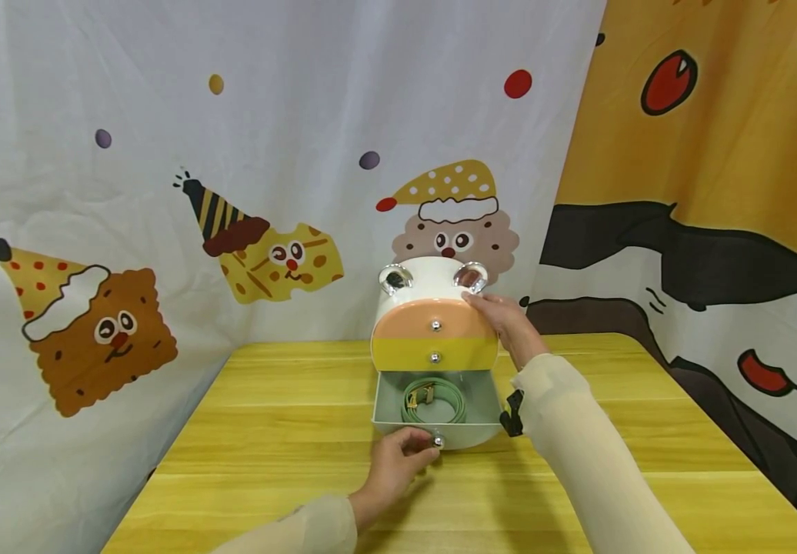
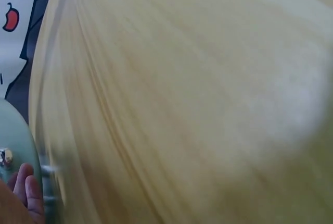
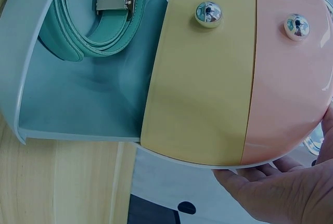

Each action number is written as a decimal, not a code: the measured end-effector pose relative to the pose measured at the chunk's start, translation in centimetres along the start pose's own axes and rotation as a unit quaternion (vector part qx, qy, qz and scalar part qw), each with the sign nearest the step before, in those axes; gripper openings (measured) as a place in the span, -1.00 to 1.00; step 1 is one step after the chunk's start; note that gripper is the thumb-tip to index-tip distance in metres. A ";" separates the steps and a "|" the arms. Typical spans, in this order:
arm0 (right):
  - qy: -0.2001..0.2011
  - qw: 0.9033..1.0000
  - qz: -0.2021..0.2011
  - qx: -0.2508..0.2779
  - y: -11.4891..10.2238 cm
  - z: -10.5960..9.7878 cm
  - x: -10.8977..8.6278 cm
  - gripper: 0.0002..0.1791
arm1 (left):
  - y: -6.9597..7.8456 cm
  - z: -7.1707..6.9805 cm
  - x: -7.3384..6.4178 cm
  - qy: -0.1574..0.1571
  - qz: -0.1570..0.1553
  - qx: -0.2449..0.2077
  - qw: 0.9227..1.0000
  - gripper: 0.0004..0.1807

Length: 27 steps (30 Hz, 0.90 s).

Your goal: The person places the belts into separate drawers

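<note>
A small drawer box (image 1: 435,277) with silver ears stands on the table, its peach drawer (image 1: 405,317) and yellow drawer (image 1: 398,354) closed. The pale green bottom drawer (image 1: 385,404) is pulled out. A coiled green belt (image 3: 119,47) with a metal buckle lies inside it. My left hand (image 1: 395,465) is at this drawer's front, its fingertips beside the silver knob (image 1: 438,441), which stays visible. My right hand (image 1: 505,319) holds the box's upper right side, thumb near the top edge. In the right wrist view, its other fingers run along the side, partly hidden.
The wooden table (image 1: 288,415) extends to both sides of the box. Behind it hangs a white curtain (image 1: 288,92) with cartoon prints, close to the table's back edge. A black clip-like object (image 1: 512,414) is at the right sleeve, beside the pulled-out drawer.
</note>
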State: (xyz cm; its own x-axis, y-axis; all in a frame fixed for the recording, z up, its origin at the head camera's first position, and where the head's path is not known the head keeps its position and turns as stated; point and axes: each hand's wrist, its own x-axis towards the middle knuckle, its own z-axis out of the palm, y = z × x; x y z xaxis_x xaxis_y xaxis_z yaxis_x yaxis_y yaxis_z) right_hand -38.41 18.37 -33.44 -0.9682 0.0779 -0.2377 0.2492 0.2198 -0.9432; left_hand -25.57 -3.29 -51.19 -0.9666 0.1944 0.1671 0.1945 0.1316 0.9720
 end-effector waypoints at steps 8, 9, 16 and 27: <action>-0.004 1.000 -0.009 -0.007 0.0 0.0 0.0 -0.11 | -0.3 0.8 0.1 0.013 -0.010 -0.047 0.999 -0.82; -0.006 1.000 -0.008 -0.006 0.0 0.0 0.0 -0.12 | -0.3 0.9 0.0 0.014 -0.013 -0.049 0.999 -0.82; -0.001 1.000 -0.005 -0.009 0.0 -0.1 0.4 -0.14 | -0.1 1.4 -0.2 0.034 -0.008 -0.027 0.999 -0.84; -0.007 1.000 -0.005 -0.009 0.1 -0.1 0.2 -0.12 | 0.0 2.2 0.1 0.071 0.001 -0.035 0.997 -0.86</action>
State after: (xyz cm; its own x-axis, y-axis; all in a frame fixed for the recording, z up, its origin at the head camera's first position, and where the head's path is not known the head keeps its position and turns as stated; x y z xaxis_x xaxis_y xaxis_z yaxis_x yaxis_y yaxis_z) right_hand -38.57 18.51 -33.55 -0.9710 0.0624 -0.2310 0.2392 0.2375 -0.9415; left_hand -25.28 -1.18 -51.51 -0.9811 0.0549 0.1855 0.1888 0.0620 0.9801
